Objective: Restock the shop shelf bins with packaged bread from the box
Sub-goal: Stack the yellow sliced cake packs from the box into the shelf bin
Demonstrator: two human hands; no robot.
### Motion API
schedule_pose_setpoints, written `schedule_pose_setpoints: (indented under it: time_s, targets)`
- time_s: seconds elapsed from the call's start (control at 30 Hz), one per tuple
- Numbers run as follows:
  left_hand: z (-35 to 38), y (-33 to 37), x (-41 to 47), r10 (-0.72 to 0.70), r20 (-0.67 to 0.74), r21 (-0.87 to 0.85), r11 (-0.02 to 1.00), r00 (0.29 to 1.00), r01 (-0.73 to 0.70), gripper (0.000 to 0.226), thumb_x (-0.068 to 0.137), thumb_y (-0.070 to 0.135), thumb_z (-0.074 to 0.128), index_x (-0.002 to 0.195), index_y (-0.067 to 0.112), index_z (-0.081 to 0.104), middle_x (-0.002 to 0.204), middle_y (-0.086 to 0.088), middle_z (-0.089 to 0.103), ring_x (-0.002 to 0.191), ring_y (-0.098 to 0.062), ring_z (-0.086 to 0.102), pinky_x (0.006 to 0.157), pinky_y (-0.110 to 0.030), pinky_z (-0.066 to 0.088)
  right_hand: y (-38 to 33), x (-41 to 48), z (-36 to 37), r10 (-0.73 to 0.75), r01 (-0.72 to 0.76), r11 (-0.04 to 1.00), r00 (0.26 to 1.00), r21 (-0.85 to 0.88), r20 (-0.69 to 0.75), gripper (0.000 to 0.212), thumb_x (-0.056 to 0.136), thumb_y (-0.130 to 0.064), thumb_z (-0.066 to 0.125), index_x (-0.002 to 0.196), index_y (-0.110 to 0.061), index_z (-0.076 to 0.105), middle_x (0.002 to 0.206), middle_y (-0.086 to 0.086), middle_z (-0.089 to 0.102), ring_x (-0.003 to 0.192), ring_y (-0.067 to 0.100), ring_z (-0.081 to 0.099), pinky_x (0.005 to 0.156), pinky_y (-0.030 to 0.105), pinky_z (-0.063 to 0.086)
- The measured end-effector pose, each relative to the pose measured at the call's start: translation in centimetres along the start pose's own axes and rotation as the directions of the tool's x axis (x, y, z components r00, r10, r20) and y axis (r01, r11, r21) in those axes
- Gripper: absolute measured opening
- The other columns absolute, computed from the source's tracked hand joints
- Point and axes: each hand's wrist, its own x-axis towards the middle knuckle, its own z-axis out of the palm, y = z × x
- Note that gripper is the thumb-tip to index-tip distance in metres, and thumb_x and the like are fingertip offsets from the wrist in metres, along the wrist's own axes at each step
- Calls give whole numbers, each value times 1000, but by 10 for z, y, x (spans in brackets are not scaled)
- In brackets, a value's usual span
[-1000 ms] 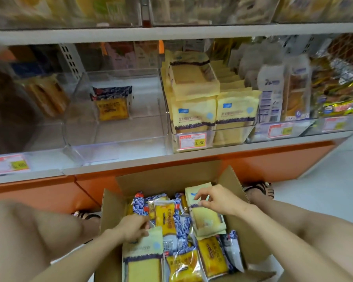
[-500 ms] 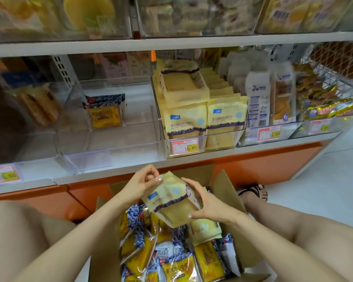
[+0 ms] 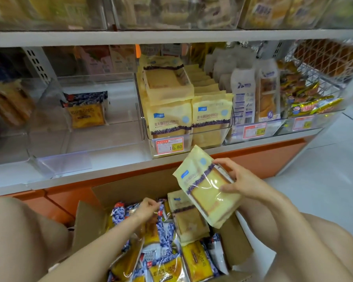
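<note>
My right hand grips a pale yellow bread pack tilted above the open cardboard box, below the shelf edge. My left hand is down in the box, its fingers pinching the edge of a blue-and-yellow pack. Another pale yellow pack lies in the box among several blue-and-yellow ones. A clear bin on the shelf holds rows of the same pale yellow packs. To its left, a clear bin holds a single blue-and-yellow pack.
White and blue bread bags and gold-wrapped snacks fill bins to the right. A wire basket hangs at the upper right. An orange plinth runs under the shelf. My knees flank the box.
The left hand let go of the pale yellow pack and dropped into the box. The right hand now carries that pack alone, shifted right and up toward the shelf.
</note>
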Motion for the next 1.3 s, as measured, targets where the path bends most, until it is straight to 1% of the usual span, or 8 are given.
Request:
schedule_pose_setpoints:
  time_s: [0.13, 0.2, 0.3, 0.43, 0.67, 0.9, 1.1, 1.3]
  targets:
    - [41, -8, 9, -61, 54, -40, 997, 997, 64, 20, 92, 15, 58, 104, 1, 49, 76, 2, 56, 65, -5, 50, 55, -20, 35, 7, 3, -14, 54, -53, 998, 998, -25, 15, 68, 79, -6, 71, 120, -50, 41, 112, -14, 54, 102, 12, 56, 86, 30, 49]
    - [58, -6, 13, -96, 92, -62, 993, 991, 102, 45, 91, 13, 60, 126, -6, 40, 105, -9, 65, 87, -10, 59, 73, -22, 42, 11, 8, -16, 75, -74, 996, 997, -47, 19, 69, 78, -7, 72, 121, -52, 41, 118, -10, 54, 104, 14, 56, 88, 33, 49]
    - [76, -4, 19, -170, 87, -50, 983, 982, 175, 68, 89, 13, 62, 140, 0, 19, 137, -16, 42, 122, -27, 46, 96, -30, 39, 15, 15, -19, 95, -95, 994, 995, -56, 13, 71, 76, -9, 72, 119, -56, 42, 122, -11, 53, 107, 14, 55, 92, 39, 49]
    - [93, -7, 31, -230, 30, -152, 961, 973, 232, 67, 83, -6, 61, 133, 3, 18, 116, -13, 45, 100, -25, 49, 87, -31, 43, 15, 23, -18, 105, -102, 991, 994, -87, 31, 70, 77, -11, 72, 124, -54, 42, 120, -12, 54, 105, 14, 55, 91, 36, 49]
    - [113, -11, 26, -74, -41, -227, 972, 996, 63, 65, 79, -11, 63, 113, 21, 18, 112, -10, 48, 98, -26, 56, 91, -40, 48, 7, 32, -17, 101, -85, 972, 993, -218, 62, 72, 79, -16, 71, 131, -52, 37, 127, -8, 50, 109, 17, 49, 87, 33, 46]
    - [98, -14, 5, 187, -190, -12, 981, 964, -193, 41, 86, -2, 57, 100, 25, 29, 101, -6, 47, 82, -22, 50, 68, -29, 39, 5, 25, -20, 86, -74, 984, 994, -164, 67, 68, 80, -13, 71, 129, -50, 40, 123, -10, 51, 108, 16, 51, 91, 36, 48]
    - [55, 1, -24, 415, 5, 112, 904, 910, -412, 38, 92, 4, 52, 109, 38, 47, 122, 21, 50, 109, -1, 48, 89, -21, 40, 2, 9, -28, 33, -33, 999, 999, -12, 39, 64, 79, -11, 72, 118, -55, 45, 114, -13, 57, 101, 10, 58, 88, 33, 51]
    - [21, 41, -62, 449, 106, 37, 890, 887, -455, 34, 89, -3, 54, 109, 24, 52, 114, 3, 58, 96, -2, 60, 77, -14, 48, -2, -17, -35, -21, 25, 984, 1000, 177, -21, 64, 79, -9, 73, 117, -53, 48, 110, -1, 64, 95, 14, 65, 82, 29, 54]
